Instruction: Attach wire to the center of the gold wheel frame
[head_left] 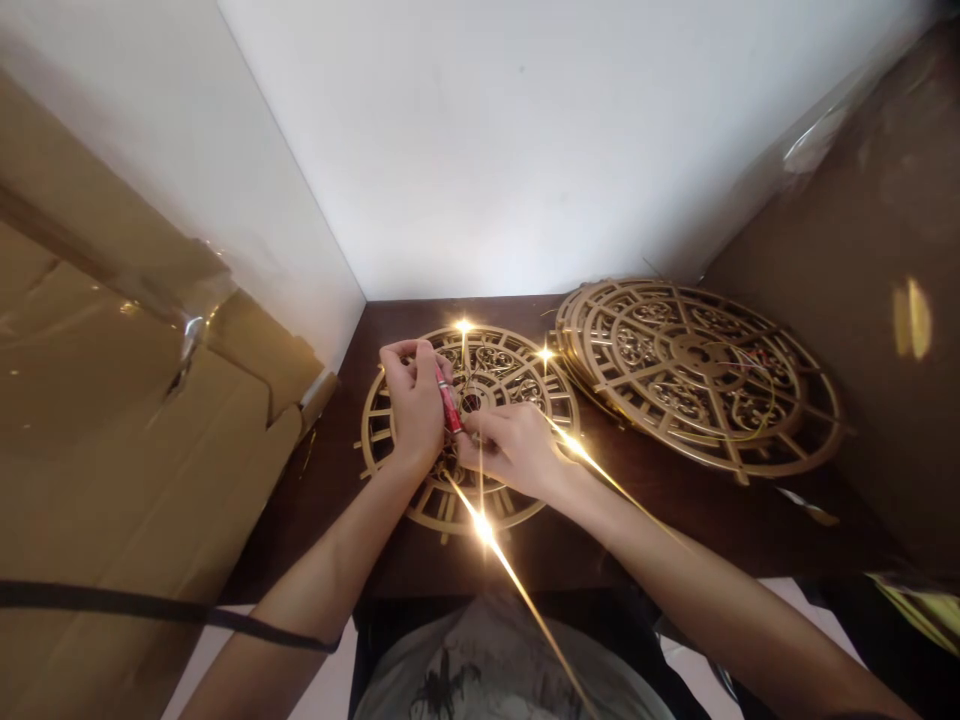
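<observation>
A round gold-coloured openwork clock face point(559, 400) with Roman numerals lies flat on the dark table before me. Over its left half, my left hand point(416, 400) is closed around a slim red tube-shaped thing point(450, 405) with pale markings, its exact kind unclear. My right hand point(514, 445) comes in from the right, its fingers pinched at the lower end of the red thing near the face's centre. Whatever the right fingertips hold is too small to make out. Bright points of light with long streaks point(484, 525) shine on and around the clock face.
To the right, a stack of similar gold openwork discs point(705, 350) has a thin yellowish wire on top. Cardboard point(135, 400) stands at the left, a brown panel point(847, 300) at the right. A small brush-like thing point(810, 507) lies near the table's point(675, 530) right front.
</observation>
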